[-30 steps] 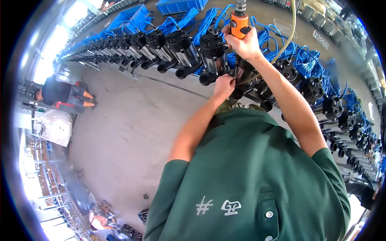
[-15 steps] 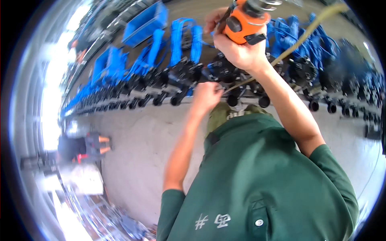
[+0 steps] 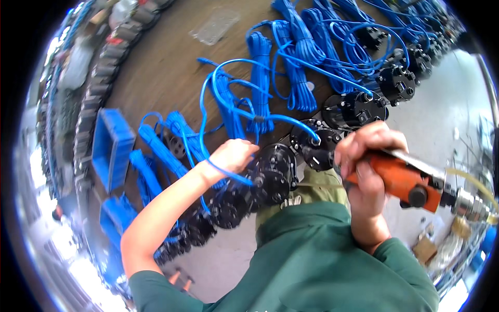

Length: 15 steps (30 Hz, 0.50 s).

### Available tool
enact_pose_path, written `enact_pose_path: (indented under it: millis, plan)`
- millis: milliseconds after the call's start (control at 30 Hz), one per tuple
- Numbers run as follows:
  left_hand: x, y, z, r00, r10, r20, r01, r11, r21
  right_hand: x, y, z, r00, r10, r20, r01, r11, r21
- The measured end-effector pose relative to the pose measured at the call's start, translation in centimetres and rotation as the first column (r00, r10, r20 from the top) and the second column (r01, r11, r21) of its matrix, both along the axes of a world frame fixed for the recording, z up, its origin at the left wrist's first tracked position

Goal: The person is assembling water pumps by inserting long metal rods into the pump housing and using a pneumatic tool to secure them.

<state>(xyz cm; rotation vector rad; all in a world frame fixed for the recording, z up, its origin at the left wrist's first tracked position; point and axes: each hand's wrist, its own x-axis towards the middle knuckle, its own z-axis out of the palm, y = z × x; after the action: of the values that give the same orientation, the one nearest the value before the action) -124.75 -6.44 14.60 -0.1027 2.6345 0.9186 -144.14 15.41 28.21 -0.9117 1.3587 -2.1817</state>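
My right hand (image 3: pixel 367 193) grips an orange air screwdriver (image 3: pixel 397 179), held almost level with its nose toward a black round housing (image 3: pixel 313 139). A pale yellow air hose (image 3: pixel 470 182) runs from the tool's rear end. My left hand (image 3: pixel 233 155) is closed at the upper left of another black housing (image 3: pixel 273 177); what its fingers hold, if anything, is hidden. Across its wrist loops a blue cable (image 3: pixel 204 114). Small screws or fittings stud the tops of the housings. Where the tool's tip meets the housing is covered by my right fingers.
Bundled blue cables (image 3: pixel 260 78) lie on the brown bench (image 3: pixel 171 62), behind a row of black housings along its edge. Blue bins (image 3: pixel 112 151) stand at the left, a clear plastic bag (image 3: pixel 215 25) at the back. Cardboard boxes (image 3: pixel 425 250) sit on the floor at right.
The screwdriver has come down from high over the bench to the housings at right, turning level. My left hand has moved left and slightly farther from me. The view has rotated and moved closer.
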Motion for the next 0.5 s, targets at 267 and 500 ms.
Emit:
enact_pose_path:
  millis: [267, 500]
  plan:
    - [-6.9, -1.4, -10.7, 0.853, -0.482, -0.2, 0.518, 0.827, 0.216, 4.7, -1.6, -0.6, 0.976, -0.211, -0.059, 0.219, 0.941, 0.258]
    - [-6.8, -2.6, -6.5, 0.838, -0.542, -0.065, 0.542, 0.812, 0.215, 6.7, -3.8, -1.8, 0.992, -0.128, -0.019, 0.128, 0.961, 0.246]
